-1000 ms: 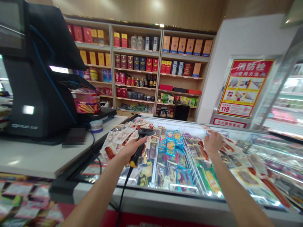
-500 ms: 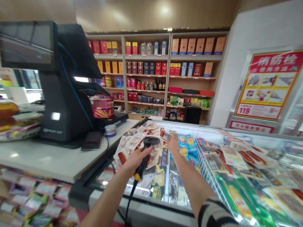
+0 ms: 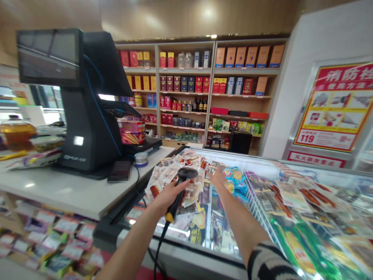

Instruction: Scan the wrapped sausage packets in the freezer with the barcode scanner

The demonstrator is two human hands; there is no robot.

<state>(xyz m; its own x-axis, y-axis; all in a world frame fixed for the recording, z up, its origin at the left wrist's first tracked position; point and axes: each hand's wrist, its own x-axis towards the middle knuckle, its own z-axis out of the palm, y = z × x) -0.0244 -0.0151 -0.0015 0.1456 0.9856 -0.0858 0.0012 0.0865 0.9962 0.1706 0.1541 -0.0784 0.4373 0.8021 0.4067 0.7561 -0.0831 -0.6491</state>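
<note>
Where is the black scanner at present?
Near the centre of the head view, the scanner is in the left hand, over packets at the left end of the freezer.

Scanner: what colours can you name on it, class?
The scanner is black, with yellow at its lower end; best seen in the head view.

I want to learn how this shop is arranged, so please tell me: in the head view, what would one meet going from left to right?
Screen → pink box → scanner → right hand → wire divider → poster.
</note>
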